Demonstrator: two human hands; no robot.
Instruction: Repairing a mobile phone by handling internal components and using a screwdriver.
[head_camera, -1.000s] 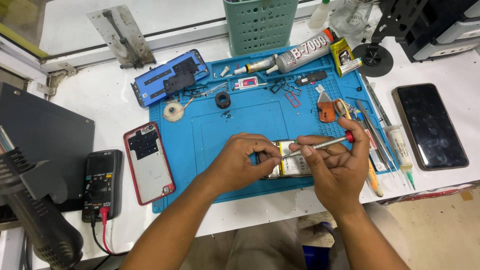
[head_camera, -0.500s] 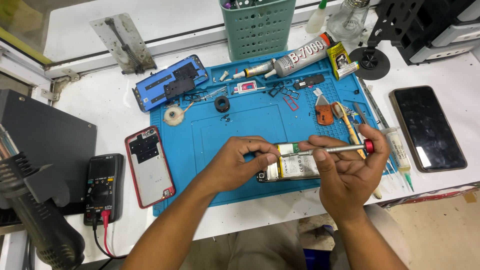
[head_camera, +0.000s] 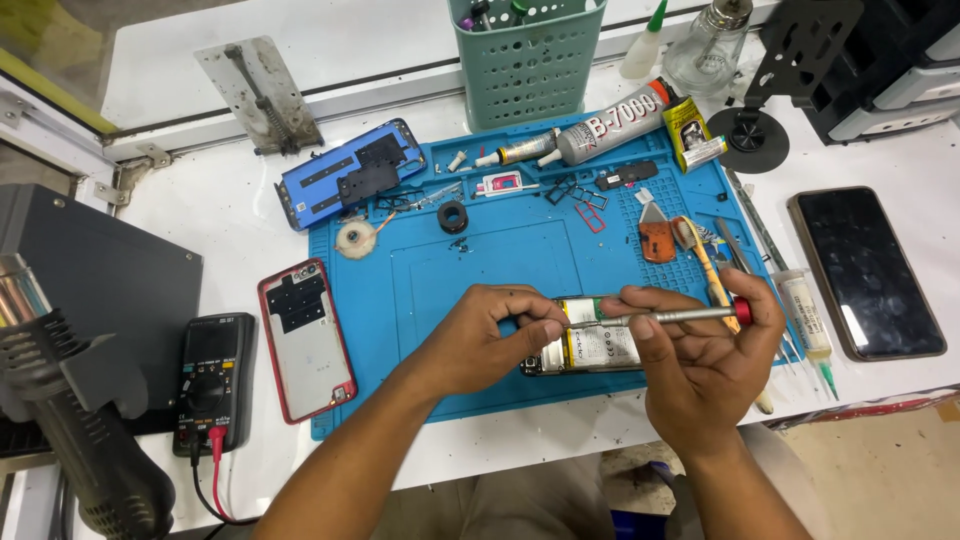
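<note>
**Open phone pinned on the mat, driver held level above it**

The opened phone (head_camera: 590, 348) lies near the blue mat's (head_camera: 440, 290) front edge. The left hand (head_camera: 480, 340) is closed on the phone's left end, steadying it. The right hand (head_camera: 700, 360) pinches a slim metal screwdriver (head_camera: 670, 317) sideways above it. The phone looks light, stiff and fragile inside; its outer frame seems the safest hold.

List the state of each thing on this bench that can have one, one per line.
Opened phone: back off, battery exposed, flat on the blue mat.
Left hand: steadying the phone's edge.
Right hand: gripping a screwdriver, held level over the phone.
Red back cover: removed, inside up.
Dark phone: screen off.
Large glue tube: lying down.
Multimeter: leads plugged in.
</note>
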